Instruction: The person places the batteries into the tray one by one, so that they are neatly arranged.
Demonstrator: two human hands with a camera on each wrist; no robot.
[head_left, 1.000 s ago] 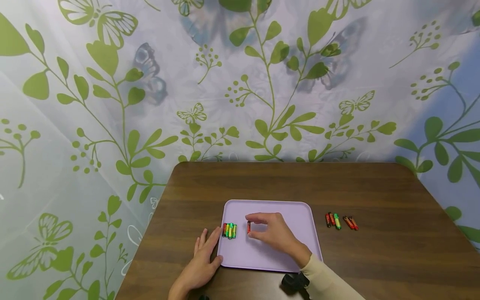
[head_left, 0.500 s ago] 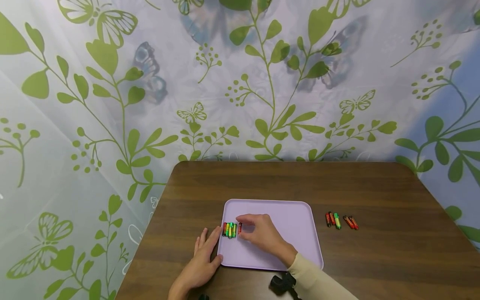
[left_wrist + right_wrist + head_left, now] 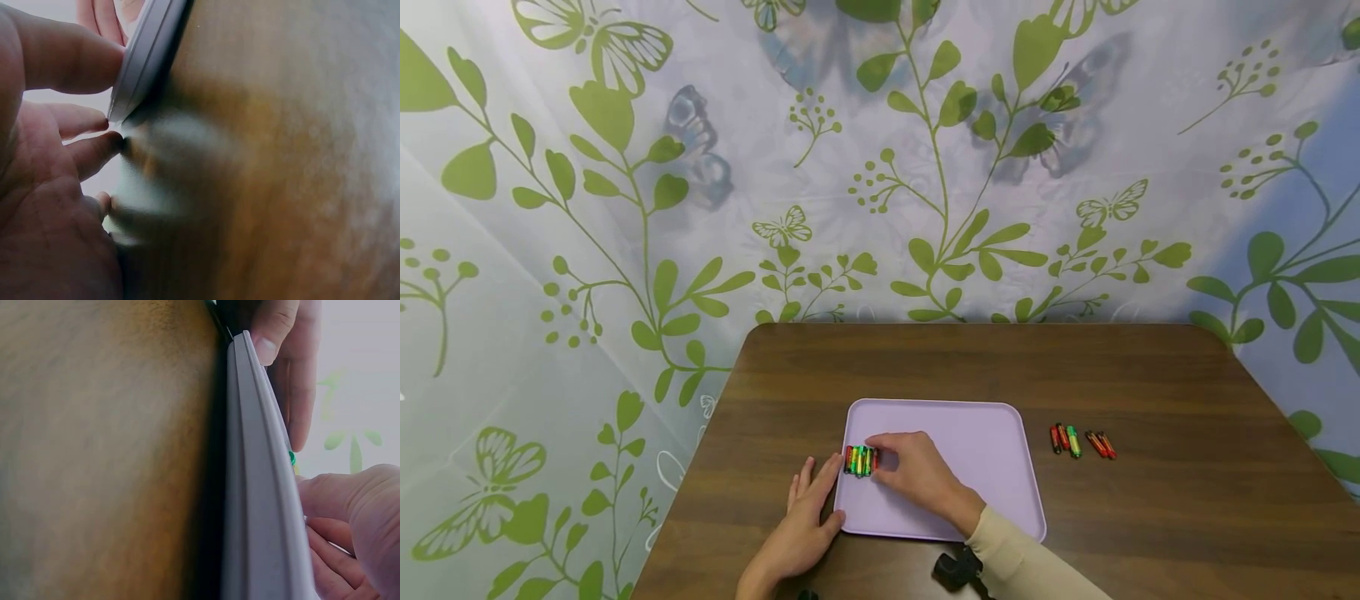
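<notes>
My right hand (image 3: 921,473) pinches a red-and-black battery (image 3: 876,460) between thumb and fingers. That battery stands at the right end of a row of several green, yellow and red batteries (image 3: 859,461), close against it. The row lies on the left side of a pale purple tray (image 3: 973,467). At the tray's left edge rests my left hand (image 3: 801,525), its fingers extended and the thumb touching the corner. In the left wrist view the thumb meets the tray rim (image 3: 140,69). From the right wrist, the tray wall (image 3: 262,475) hides most of the batteries.
Right of the tray, on the brown wooden table (image 3: 1150,367), lie two red batteries and a green one (image 3: 1073,442) side by side. Two more red batteries (image 3: 1101,444) lie just beyond. A leaf-patterned curtain (image 3: 880,167) hangs behind the table.
My right hand has moved left across the tray with the red-and-black battery, bringing it up against the row. My left hand stays where it was.
</notes>
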